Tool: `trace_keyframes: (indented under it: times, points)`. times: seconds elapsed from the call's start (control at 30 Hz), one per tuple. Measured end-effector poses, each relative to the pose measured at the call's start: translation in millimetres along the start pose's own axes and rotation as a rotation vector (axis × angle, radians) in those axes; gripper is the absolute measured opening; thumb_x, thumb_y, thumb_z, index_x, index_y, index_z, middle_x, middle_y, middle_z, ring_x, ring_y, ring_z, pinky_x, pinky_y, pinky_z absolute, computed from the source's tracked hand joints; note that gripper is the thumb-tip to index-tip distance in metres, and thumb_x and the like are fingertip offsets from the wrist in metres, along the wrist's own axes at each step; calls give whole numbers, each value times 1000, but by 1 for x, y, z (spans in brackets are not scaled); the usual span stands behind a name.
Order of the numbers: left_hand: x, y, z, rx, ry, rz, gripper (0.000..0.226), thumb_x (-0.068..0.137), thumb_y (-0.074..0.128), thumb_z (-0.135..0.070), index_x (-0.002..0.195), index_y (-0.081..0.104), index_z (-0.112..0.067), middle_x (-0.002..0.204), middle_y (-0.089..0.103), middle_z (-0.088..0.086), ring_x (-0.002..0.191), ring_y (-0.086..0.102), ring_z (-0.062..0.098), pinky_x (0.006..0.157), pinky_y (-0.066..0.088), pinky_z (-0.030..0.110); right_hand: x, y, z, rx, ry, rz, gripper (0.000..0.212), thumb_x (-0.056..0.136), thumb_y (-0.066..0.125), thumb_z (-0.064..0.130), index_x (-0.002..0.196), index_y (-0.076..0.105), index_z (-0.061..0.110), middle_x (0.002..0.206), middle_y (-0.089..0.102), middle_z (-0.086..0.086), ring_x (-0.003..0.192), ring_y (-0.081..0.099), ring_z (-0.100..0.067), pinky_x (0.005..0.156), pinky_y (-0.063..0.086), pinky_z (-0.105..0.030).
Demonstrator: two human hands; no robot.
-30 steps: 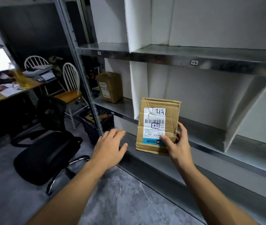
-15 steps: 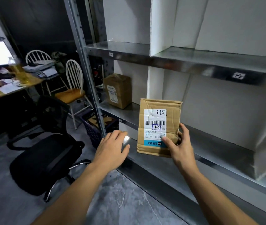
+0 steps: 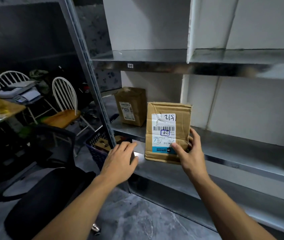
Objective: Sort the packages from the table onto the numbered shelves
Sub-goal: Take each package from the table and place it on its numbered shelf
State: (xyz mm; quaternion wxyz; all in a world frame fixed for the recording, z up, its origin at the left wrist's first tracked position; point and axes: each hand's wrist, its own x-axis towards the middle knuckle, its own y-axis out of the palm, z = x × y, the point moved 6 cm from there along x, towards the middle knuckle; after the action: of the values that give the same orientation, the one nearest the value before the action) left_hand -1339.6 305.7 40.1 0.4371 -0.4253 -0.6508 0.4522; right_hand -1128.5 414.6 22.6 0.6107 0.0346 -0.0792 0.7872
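While the right hand grips the lower right corner of the cardboard package, thumb pressed on the printed front and fingers curled round the back, the package stands upright in the air just before the front lip of the middle shelf. Behind it, the left bay of that shelf holds a second box, upright and set toward the back corner. On the floor past the shelf post, a dark blue lattice basket holds brown cardboard pieces. The left hand hovers palm down at the shelf edge, fingers relaxed and loosely spread, holding nothing; whether it touches the metal cannot be told. Compared with half a second ago, the grip and the package's upright pose are unchanged, and the left hand has kept its place. The view has swung, so the shelving fills more of the picture, and the handwritten tag further right on the upper shelf is no longer readable, while the small tag on its front edge is. Both shelves are smooth, reflective grey metal, split by a flat white divider. The package is creased brown corrugated card, rectangular, with a white shipping label bearing a barcode, pen marks and a blue strip.
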Motion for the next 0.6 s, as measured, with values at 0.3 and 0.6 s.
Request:
trace_keyframes:
  times: [0.3,0.6]
  points:
    - [42,2,63,28,53,29,50,97,45,-40,144,36,-27,141,41,-6,127,39,18,107,34,37,39,59,3,-60,1,-72,70,89,73,25,136,29,52,122,51,32,124,53,-9,100,53,-42]
    - [130,27,98,30,122,51,48,97,44,-40,143,36,-28,140,42,-7,126,40,17,106,35,37,115,87,-29,-87,9,-190,73,89,74,23,146,30,40,137,51,14,126,54,-11,102,53,-41]
